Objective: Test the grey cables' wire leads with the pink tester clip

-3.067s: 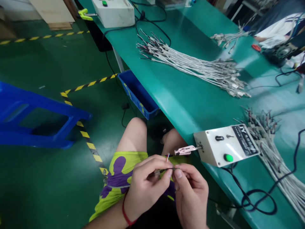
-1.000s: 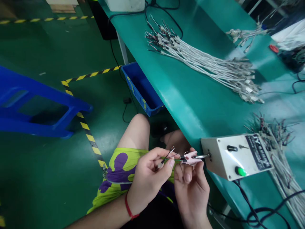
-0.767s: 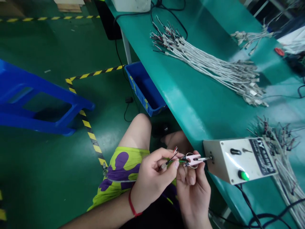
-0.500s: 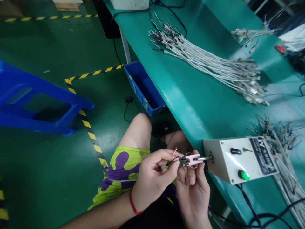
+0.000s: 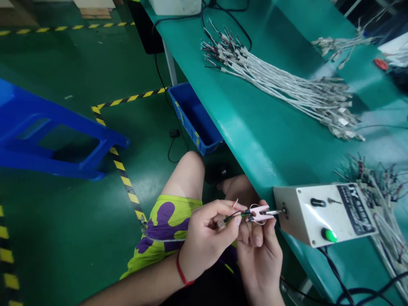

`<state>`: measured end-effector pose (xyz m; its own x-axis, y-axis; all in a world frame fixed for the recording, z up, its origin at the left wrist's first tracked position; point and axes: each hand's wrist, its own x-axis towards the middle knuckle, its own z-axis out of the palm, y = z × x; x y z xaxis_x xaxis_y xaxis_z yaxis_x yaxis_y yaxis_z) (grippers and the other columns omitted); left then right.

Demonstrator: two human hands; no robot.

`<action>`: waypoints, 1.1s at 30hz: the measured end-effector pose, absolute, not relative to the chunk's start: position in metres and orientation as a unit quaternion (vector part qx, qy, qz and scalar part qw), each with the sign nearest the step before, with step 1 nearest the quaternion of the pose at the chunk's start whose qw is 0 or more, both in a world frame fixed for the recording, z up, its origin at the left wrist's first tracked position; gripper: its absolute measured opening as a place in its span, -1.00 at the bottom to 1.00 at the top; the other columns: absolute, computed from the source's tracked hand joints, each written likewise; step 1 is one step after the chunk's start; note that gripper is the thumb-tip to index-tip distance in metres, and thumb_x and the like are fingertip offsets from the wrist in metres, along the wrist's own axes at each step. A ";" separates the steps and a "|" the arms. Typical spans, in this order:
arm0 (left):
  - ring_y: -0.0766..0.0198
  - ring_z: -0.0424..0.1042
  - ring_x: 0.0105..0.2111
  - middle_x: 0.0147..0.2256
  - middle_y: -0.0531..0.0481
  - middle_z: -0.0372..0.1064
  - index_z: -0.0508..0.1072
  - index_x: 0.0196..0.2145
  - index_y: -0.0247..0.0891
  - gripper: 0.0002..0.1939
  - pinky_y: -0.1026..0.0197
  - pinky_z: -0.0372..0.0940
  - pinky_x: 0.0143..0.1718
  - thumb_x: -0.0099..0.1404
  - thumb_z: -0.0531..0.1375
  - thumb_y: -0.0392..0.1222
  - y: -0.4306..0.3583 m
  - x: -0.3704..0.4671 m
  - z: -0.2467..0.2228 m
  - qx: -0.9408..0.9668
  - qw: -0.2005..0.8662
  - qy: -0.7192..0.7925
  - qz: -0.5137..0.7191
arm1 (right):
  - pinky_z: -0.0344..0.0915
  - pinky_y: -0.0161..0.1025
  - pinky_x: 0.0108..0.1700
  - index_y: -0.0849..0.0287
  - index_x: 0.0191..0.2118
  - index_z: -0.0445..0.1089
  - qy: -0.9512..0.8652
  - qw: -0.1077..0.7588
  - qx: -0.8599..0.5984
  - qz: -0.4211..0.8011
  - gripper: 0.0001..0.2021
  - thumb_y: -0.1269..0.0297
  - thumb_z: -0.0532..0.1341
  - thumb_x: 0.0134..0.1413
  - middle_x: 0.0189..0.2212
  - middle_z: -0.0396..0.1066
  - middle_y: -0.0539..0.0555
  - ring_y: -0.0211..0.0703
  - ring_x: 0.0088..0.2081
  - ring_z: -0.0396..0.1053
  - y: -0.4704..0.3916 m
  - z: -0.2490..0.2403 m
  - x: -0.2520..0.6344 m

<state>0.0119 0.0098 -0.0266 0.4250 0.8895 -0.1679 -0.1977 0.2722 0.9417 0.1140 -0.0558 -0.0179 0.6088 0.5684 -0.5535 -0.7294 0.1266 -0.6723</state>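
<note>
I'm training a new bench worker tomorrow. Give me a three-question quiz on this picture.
1. True or false: the pink clip sticks out from the white box.
2. Which hand pinches the thin wires: A left hand, B right hand, C neither?
3. What colour is the round button on the box?

Key
1. True; it sits on a metal rod coming from the box's end.
2. A; the right hand is at the clip.
3. Green.

Factory assembly floor, hazard-taped floor (image 5: 123, 172), teal workbench (image 5: 264, 127), cable bundles (image 5: 287, 87)
</note>
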 end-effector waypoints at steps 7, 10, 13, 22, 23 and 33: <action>0.11 0.67 -0.15 -0.12 -0.14 0.68 0.57 -0.29 -0.22 -0.89 0.22 0.54 -0.16 0.39 0.32 -0.39 0.010 0.013 -0.027 0.462 0.702 0.371 0.396 | 0.18 -0.43 -0.42 0.03 -0.09 0.58 0.065 0.741 -0.506 0.437 -0.77 0.02 0.37 0.30 -0.64 -0.05 -0.19 -0.34 -0.56 -0.14 -0.056 -0.019 0.114; 0.09 0.67 -0.14 -0.12 -0.14 0.68 0.58 -0.27 -0.22 -0.89 0.20 0.55 -0.15 0.40 0.31 -0.39 0.009 0.013 -0.027 0.460 0.703 0.370 0.396 | 0.23 -0.41 -0.39 0.04 -0.09 0.58 0.067 0.742 -0.508 0.433 -0.77 0.03 0.39 0.28 -0.64 -0.02 -0.19 -0.33 -0.56 -0.11 -0.057 -0.020 0.114; 0.09 0.67 -0.13 -0.12 -0.13 0.68 0.58 -0.27 -0.21 -0.89 0.19 0.54 -0.13 0.39 0.32 -0.39 0.008 0.013 -0.028 0.462 0.701 0.369 0.398 | 0.23 -0.39 -0.41 0.04 -0.06 0.59 0.071 0.746 -0.505 0.429 -0.76 0.06 0.41 0.26 -0.65 0.02 -0.18 -0.32 -0.56 -0.11 -0.057 -0.020 0.114; 0.19 0.65 -0.23 -0.12 -0.11 0.68 0.58 -0.26 -0.22 -0.89 0.28 0.48 -0.24 0.40 0.32 -0.40 0.006 0.014 -0.029 0.466 0.700 0.362 0.401 | 0.24 -0.33 -0.39 0.04 -0.06 0.58 0.046 0.737 -0.517 0.433 -0.74 0.01 0.35 0.30 -0.62 0.05 -0.15 -0.30 -0.55 -0.02 -0.057 -0.018 0.115; 0.21 0.64 -0.24 -0.13 -0.10 0.68 0.58 -0.26 -0.22 -0.89 0.30 0.47 -0.26 0.40 0.32 -0.40 0.006 0.014 -0.028 0.469 0.698 0.362 0.403 | 0.23 -0.33 -0.41 0.04 -0.05 0.58 0.041 0.736 -0.517 0.435 -0.73 0.00 0.36 0.28 -0.61 0.07 -0.14 -0.30 -0.54 0.00 -0.058 -0.019 0.116; 0.11 0.70 -0.09 -0.05 -0.11 0.70 0.59 -0.27 -0.20 -0.83 0.27 0.53 -0.16 0.36 0.32 -0.46 0.007 0.013 -0.024 0.462 0.694 0.369 0.410 | 0.23 -0.28 -0.43 0.09 -0.42 0.40 0.041 0.743 -0.475 0.469 -0.70 0.04 0.25 0.29 -0.62 0.15 -0.07 -0.23 -0.55 0.05 -0.065 -0.025 0.113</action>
<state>0.0134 0.0069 -0.0243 0.3915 0.9106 -0.1326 -0.2294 0.2361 0.9443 0.1127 -0.0651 -0.0253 0.5575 0.6574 -0.5069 -0.7359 0.1088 -0.6682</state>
